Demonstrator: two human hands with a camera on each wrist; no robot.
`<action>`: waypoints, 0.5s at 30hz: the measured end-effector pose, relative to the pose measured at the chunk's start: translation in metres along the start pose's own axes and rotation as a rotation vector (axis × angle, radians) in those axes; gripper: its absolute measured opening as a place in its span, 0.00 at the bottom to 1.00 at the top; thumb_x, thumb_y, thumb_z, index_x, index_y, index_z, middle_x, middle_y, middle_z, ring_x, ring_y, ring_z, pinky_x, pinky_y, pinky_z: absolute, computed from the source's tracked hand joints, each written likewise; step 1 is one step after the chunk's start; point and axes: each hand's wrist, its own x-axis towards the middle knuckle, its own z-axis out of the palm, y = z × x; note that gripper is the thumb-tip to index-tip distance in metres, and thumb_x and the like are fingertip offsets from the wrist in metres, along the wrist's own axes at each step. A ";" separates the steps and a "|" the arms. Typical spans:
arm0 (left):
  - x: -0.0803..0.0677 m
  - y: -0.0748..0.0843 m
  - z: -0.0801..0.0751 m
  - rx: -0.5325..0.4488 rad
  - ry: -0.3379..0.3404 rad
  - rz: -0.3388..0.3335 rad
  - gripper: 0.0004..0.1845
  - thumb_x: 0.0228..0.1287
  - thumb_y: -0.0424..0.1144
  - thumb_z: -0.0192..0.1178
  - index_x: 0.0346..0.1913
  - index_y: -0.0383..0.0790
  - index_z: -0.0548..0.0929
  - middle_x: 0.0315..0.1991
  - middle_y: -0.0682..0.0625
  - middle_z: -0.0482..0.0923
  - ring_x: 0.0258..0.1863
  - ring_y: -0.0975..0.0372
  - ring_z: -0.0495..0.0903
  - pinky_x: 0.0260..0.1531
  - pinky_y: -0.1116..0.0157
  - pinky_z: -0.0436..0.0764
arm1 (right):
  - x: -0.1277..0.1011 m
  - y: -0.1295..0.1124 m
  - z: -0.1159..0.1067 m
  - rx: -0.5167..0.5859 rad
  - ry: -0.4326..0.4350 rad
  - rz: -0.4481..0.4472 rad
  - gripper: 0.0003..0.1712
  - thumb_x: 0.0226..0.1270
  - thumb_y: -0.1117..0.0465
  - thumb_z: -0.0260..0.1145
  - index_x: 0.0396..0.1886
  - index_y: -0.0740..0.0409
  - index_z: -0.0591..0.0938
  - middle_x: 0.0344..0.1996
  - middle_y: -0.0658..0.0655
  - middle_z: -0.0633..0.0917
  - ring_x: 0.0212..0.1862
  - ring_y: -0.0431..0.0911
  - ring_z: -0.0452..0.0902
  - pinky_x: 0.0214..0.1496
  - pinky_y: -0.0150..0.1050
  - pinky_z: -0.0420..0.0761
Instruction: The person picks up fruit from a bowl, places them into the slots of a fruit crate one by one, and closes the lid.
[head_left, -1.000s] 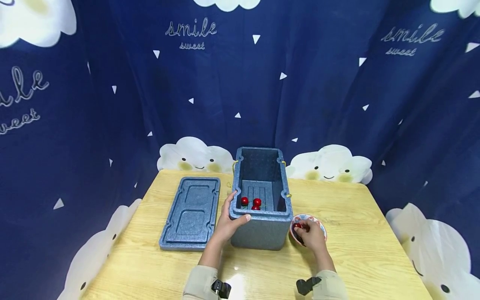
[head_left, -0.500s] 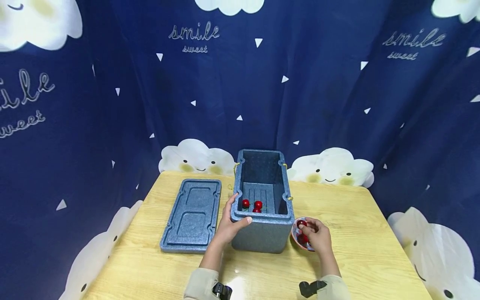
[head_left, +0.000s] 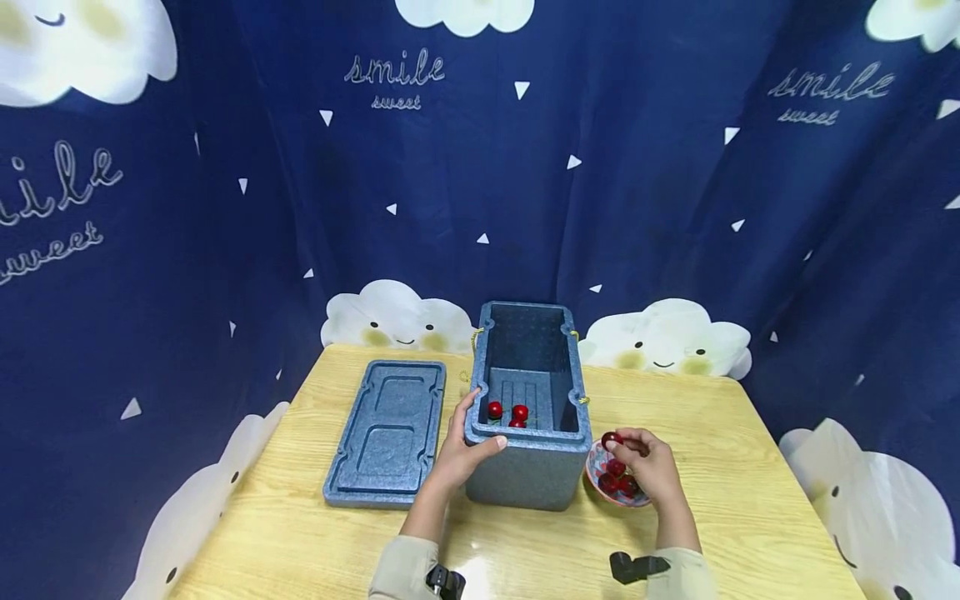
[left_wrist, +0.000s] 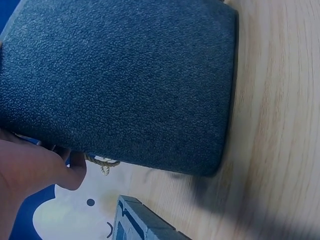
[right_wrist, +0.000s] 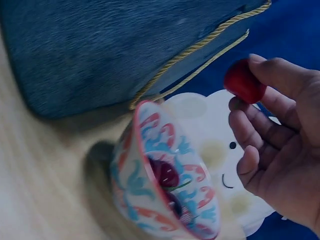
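Rnd red cherry (right_wrist: 244, 82) nr pebbly-txtrd box (left_wrist: 120, 85)

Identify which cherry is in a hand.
The cherry pinched in the right hand, near the patterned bowl; the other visible cherries lie inside that bowl or the blue-gray box.

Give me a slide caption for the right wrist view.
A right hand pinches a red cherry near a patterned bowl holding more cherries, a blue box alongside.

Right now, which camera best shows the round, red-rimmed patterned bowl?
The right wrist view: the bowl appears largest, inside and outside both visible. The head view shows it small, from above; the left wrist view shows none clearly.
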 end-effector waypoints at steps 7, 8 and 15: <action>0.004 0.003 0.000 0.021 -0.018 -0.002 0.45 0.50 0.33 0.67 0.71 0.45 0.56 0.70 0.37 0.45 0.67 0.46 0.45 0.61 0.42 0.47 | 0.003 -0.022 -0.010 -0.021 -0.067 -0.046 0.26 0.61 0.55 0.67 0.53 0.68 0.76 0.42 0.62 0.80 0.41 0.43 0.75 0.42 0.38 0.77; 0.005 0.003 0.000 0.018 -0.020 0.001 0.45 0.50 0.33 0.67 0.71 0.44 0.56 0.70 0.37 0.45 0.68 0.46 0.45 0.61 0.42 0.47 | 0.004 -0.025 -0.012 -0.022 -0.069 -0.058 0.25 0.61 0.55 0.67 0.52 0.68 0.76 0.42 0.63 0.80 0.40 0.44 0.76 0.43 0.38 0.77; 0.001 0.002 0.001 0.024 -0.018 -0.029 0.45 0.50 0.34 0.67 0.70 0.45 0.56 0.68 0.36 0.47 0.66 0.45 0.48 0.60 0.41 0.50 | 0.006 -0.042 -0.021 -0.001 -0.149 -0.150 0.22 0.60 0.59 0.67 0.50 0.69 0.77 0.40 0.62 0.82 0.38 0.44 0.78 0.38 0.35 0.78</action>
